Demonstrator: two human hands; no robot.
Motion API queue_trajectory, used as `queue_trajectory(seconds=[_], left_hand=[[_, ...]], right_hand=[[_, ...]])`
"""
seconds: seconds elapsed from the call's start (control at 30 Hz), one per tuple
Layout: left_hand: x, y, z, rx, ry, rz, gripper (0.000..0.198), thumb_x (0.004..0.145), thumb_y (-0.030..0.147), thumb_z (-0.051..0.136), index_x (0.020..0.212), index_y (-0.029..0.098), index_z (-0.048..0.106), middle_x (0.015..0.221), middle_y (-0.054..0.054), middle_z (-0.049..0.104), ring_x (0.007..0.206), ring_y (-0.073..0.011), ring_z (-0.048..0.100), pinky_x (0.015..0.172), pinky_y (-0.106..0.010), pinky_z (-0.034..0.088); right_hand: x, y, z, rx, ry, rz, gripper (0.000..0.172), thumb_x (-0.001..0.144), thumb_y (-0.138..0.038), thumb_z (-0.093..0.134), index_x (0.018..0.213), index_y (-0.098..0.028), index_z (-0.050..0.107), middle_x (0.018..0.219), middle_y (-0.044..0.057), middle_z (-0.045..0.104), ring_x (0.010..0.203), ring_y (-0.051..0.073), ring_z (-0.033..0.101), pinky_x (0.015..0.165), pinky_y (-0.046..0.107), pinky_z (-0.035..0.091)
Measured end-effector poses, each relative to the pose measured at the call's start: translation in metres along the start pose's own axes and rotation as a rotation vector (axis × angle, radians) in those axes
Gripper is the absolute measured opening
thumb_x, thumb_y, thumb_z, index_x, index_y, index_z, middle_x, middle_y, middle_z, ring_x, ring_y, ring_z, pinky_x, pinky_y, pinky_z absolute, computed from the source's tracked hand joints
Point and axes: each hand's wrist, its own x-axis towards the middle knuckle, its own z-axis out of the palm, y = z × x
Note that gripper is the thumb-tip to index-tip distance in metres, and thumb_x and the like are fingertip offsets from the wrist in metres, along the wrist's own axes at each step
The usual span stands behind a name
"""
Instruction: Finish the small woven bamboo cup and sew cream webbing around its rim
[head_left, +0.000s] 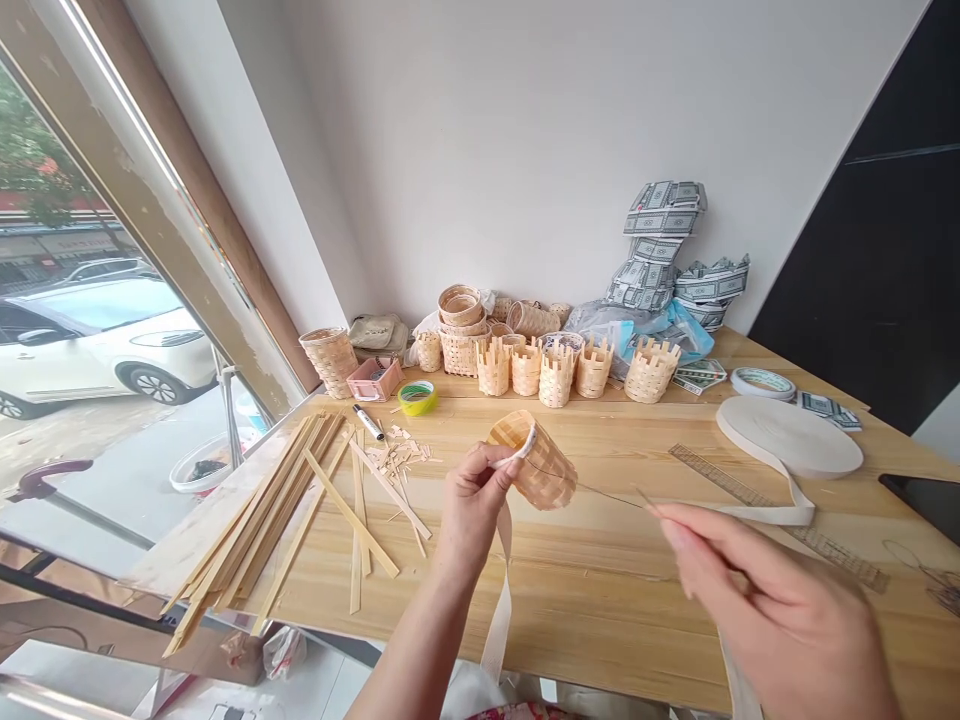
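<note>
My left hand (471, 505) is closed on the rim of a small woven wood-strip basket (553, 472), which lies tilted in the air with its mouth toward me. White cloth tape (501, 620) runs along that rim under my thumb, and its tail hangs down past the table edge. From the rim a dark thread (611, 494) stretches taut to the right. My right hand (780, 590), a little blurred, pinches a thin needle (646, 500) at the thread's far end. Part of the needle is hidden by the fingers.
Several small baskets with uncut tops (556, 375) line the back of the table. Wood strips (262, 510) and offcuts lie left, near a marker (368, 422) and yellow-green tape roll (417, 398). At right are a big white tape roll (791, 435), a clear ruler (720, 475) and a phone (922, 505).
</note>
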Motion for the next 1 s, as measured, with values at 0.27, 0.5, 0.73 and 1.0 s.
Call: queue_trajectory(seconds=[0.27, 0.5, 0.73, 1.0], left_hand=[[-0.017, 0.017, 0.019, -0.253, -0.131, -0.152, 0.013, 0.070, 0.029, 0.065, 0.068, 0.016, 0.063, 0.058, 0.004, 0.046, 0.049, -0.0057, 0.035, 0.050, -0.019, 0.031], [-0.019, 0.020, 0.024, -0.297, -0.156, -0.151, 0.008, 0.071, 0.025, 0.065, 0.068, 0.017, 0.065, 0.063, 0.003, 0.047, 0.050, -0.0048, 0.034, 0.050, -0.018, 0.030], [-0.019, 0.026, 0.027, -0.291, -0.139, -0.133, 0.007, 0.068, 0.024, 0.067, 0.066, 0.017, 0.066, 0.064, 0.003, 0.049, 0.054, -0.0066, 0.039, 0.053, -0.019, 0.034], [-0.019, 0.023, 0.025, -0.209, -0.160, -0.050, 0.008, 0.071, 0.023, 0.065, 0.066, 0.017, 0.066, 0.066, 0.000, 0.052, 0.065, -0.0108, 0.048, 0.063, -0.021, 0.040]], right_hand=[[0.024, -0.039, 0.039, 0.081, -0.119, -0.182, 0.025, 0.083, -0.009, 0.044, 0.100, -0.017, 0.061, 0.076, 0.002, 0.069, 0.056, 0.012, 0.062, 0.052, 0.021, 0.046], [0.020, -0.036, 0.035, 0.057, -0.103, -0.189, 0.026, 0.083, -0.009, 0.044, 0.101, -0.017, 0.060, 0.082, 0.003, 0.070, 0.061, 0.013, 0.064, 0.056, 0.022, 0.047], [0.021, -0.036, 0.035, 0.054, -0.109, -0.182, 0.025, 0.083, -0.009, 0.043, 0.100, -0.015, 0.060, 0.082, 0.005, 0.070, 0.059, 0.014, 0.064, 0.054, 0.023, 0.046], [0.019, -0.035, 0.034, 0.051, -0.100, -0.166, 0.026, 0.082, -0.008, 0.043, 0.099, -0.015, 0.061, 0.078, 0.003, 0.070, 0.055, 0.012, 0.062, 0.052, 0.022, 0.045]])
